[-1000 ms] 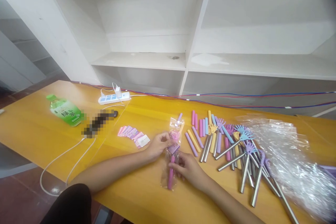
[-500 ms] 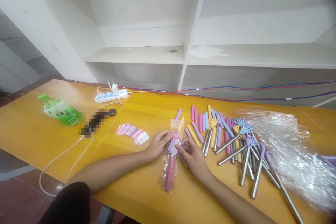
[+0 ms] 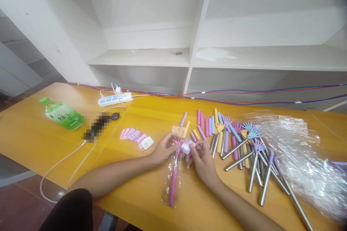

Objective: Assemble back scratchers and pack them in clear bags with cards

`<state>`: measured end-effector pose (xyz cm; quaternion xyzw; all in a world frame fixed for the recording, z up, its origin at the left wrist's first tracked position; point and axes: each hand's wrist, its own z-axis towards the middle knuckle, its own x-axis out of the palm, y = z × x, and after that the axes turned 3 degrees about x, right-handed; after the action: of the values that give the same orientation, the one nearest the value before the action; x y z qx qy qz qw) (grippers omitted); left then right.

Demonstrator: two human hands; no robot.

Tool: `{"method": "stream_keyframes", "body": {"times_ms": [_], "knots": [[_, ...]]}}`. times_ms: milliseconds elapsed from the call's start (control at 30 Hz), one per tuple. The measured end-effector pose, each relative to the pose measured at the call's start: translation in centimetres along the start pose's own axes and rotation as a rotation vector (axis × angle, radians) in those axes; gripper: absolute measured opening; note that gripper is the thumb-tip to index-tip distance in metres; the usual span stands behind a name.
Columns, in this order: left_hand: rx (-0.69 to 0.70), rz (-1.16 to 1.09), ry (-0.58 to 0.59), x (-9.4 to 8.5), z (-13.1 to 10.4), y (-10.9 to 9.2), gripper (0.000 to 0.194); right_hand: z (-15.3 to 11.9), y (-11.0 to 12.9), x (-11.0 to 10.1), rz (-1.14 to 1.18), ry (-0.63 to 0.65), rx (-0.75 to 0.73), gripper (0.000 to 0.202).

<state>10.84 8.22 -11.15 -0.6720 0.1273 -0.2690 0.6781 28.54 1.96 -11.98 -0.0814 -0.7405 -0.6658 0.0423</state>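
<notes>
A pink back scratcher (image 3: 172,186) lies inside a clear plastic bag (image 3: 165,195) in front of me, its handle end toward me. My left hand (image 3: 165,148) is closed on the bag around the scratcher's pink head. In my right hand (image 3: 202,159), a small purple printed card (image 3: 187,146) is pinched between thumb and fingers, just right of the scratcher's head. Whether the card's edge touches the bag I cannot tell. More printed cards (image 3: 135,134) lie fanned out left of my hands, one showing its white back.
Right of my hands are coloured handle sleeves (image 3: 207,127) and metal back scratchers (image 3: 253,171) with hand-shaped heads. A heap of clear bags (image 3: 300,155) covers the right side. A green bottle (image 3: 63,115) lies at left, near a power strip (image 3: 115,99) and white cables.
The purple card has moved right and tilted, off the front of the scratcher, with my right hand. The bagged scratcher has shifted slightly toward me.
</notes>
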Motion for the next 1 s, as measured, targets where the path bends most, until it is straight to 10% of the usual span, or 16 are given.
{"method": "stream_keyframes", "body": {"times_ms": [300, 567, 1000], "knots": [[-0.036, 0.028, 0.081, 0.0, -0.5, 1.6, 0.054, 0.9, -0.2, -0.6, -0.053, -0.083, -0.125, 0.043], [0.002, 0.031, 0.111, 0.1, -0.7, 1.0, 0.066, 1.1, 0.4, -3.2, -0.7, -0.063, -0.642, 0.007], [0.067, 0.065, 0.246, -0.1, -1.1, 1.5, 0.071, 1.8, 0.7, -4.4, -0.935, -0.14, -1.118, 0.027]]}}
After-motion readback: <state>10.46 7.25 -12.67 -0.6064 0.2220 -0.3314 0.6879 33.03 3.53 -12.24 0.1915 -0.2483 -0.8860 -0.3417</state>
